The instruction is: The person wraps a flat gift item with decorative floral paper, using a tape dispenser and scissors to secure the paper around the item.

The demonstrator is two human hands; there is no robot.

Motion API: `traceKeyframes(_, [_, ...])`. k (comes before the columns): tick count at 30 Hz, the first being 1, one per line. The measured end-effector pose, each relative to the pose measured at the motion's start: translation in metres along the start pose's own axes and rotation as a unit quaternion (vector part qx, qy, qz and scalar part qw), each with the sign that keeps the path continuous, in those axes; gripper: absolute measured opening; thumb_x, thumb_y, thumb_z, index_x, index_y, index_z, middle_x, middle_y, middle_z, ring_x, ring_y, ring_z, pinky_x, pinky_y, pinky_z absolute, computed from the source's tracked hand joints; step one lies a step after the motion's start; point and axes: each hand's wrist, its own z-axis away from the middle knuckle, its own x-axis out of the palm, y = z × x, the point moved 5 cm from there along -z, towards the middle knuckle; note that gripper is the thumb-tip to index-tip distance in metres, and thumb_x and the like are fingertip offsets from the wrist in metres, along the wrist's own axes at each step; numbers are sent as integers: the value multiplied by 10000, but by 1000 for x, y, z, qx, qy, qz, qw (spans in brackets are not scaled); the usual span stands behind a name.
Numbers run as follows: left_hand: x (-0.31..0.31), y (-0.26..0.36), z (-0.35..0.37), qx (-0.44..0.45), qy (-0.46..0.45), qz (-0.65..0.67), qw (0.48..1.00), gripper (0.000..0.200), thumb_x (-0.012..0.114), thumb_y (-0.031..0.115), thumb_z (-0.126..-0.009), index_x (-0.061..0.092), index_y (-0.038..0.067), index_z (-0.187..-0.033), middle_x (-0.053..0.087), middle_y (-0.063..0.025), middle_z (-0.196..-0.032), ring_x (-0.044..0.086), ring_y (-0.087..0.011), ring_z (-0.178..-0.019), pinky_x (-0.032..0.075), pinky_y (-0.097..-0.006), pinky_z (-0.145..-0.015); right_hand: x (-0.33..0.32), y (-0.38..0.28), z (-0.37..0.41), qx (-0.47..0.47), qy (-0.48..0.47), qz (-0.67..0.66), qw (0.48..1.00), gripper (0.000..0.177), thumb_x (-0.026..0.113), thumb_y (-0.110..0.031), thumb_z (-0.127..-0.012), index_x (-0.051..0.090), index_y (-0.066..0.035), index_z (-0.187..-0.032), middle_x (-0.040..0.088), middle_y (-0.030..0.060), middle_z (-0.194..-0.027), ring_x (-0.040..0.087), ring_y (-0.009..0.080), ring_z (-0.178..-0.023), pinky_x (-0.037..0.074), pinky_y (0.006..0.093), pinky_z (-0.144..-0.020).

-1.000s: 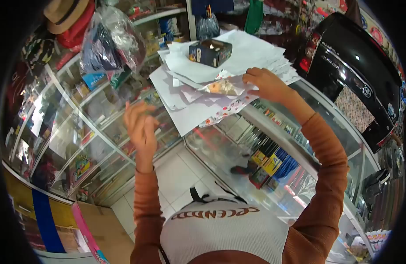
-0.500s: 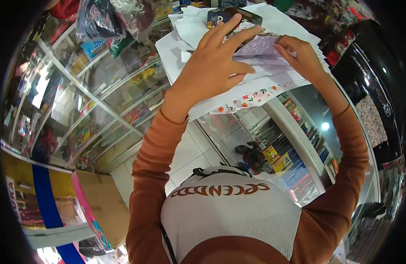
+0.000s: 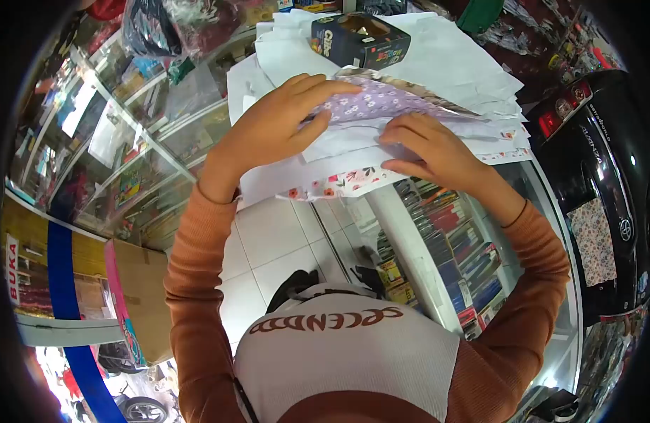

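Observation:
A sheet of purple paper with white flowers (image 3: 371, 102) lies partly raised on a stack of white papers (image 3: 268, 53) on the counter. My left hand (image 3: 286, 120) has its left end between thumb and forefinger. Just right of it, my right hand (image 3: 434, 148) is over the stack, fingers bent and thumb apart, holding nothing I can see. Behind the purple sheet runs the edge of a brownish patterned sheet (image 3: 424, 95). A black box with a cut-out window (image 3: 360, 42) sits farther back on the papers. Floral-print paper (image 3: 346, 182) shows along the stack's front edge.
Glass shelving with packaged goods (image 3: 127, 134) stands to the left. Below the counter, a glass case holds books (image 3: 438, 225). A black car (image 3: 607, 183) is on the right. A cardboard box (image 3: 145, 296) stands on the lower left, beside the tiled floor (image 3: 268, 243).
My left hand has come off the black box and moved down and left to the purple sheet. My right hand has let go of that sheet and moved down and left. The view has shifted.

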Motion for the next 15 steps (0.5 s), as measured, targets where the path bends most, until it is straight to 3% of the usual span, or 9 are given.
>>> traceKeyframes(1, [-2,-2,-2,0,15,21,1000,454,590,32,-838,568,130,-1281,563,-109,-995,530,-274,-975,434,-354,-870,-2,1,2,-8,3,4,1000,317,681,-285,-845,587,-59,-1047,577,92,-1040,556,281,-976,441,381,-848])
traceKeyframes(2, [-2,-4,-4,4,12,18,1000,554,696,147,-793,530,148,-1321,557,-116,-1025,528,-287,-975,436,-362,-870,-3,3,4,-16,6,9,1000,314,681,-284,-845,587,-61,-1044,576,91,-1038,555,281,-974,442,381,-847])
traceKeyframes(6, [-3,0,-5,-86,-77,-40,992,869,838,337,-618,454,174,-1381,539,-108,-1099,534,-296,-936,454,-359,-839,-3,7,1,-32,35,23,999,236,683,-237,-839,591,-68,-974,582,71,-985,568,269,-916,463,374,-804])
traceKeyframes(9, [2,-5,-1,-110,-98,9,989,858,832,330,-620,455,178,-1376,535,-99,-1060,537,-284,-886,466,-361,-783,-10,9,-6,-41,49,59,996,162,671,-170,-827,594,-56,-913,592,67,-929,590,261,-866,485,362,-758])
traceKeyframes(10, [0,-2,1,-86,-83,-7,993,772,801,249,-661,468,169,-1354,550,-103,-1074,539,-280,-796,478,-350,-717,-11,12,-9,-43,56,82,994,154,669,-159,-826,594,-53,-909,592,69,-923,592,261,-863,487,363,-754])
traceKeyframes(13, [-1,-4,-1,-98,-18,-17,995,566,726,130,-723,554,174,-1260,571,-117,-1079,557,-292,-731,487,-356,-672,-17,15,-26,-37,105,124,986,123,648,-125,-830,589,-43,-901,590,81,-909,596,261,-851,487,370,-749])
traceKeyframes(15, [-3,-4,-4,-59,9,-79,995,449,677,73,-746,607,180,-1176,581,-124,-1079,581,-296,-714,496,-357,-652,-22,17,-33,-49,148,165,974,112,639,-118,-836,584,-41,-896,586,82,-909,588,258,-844,479,369,-747])
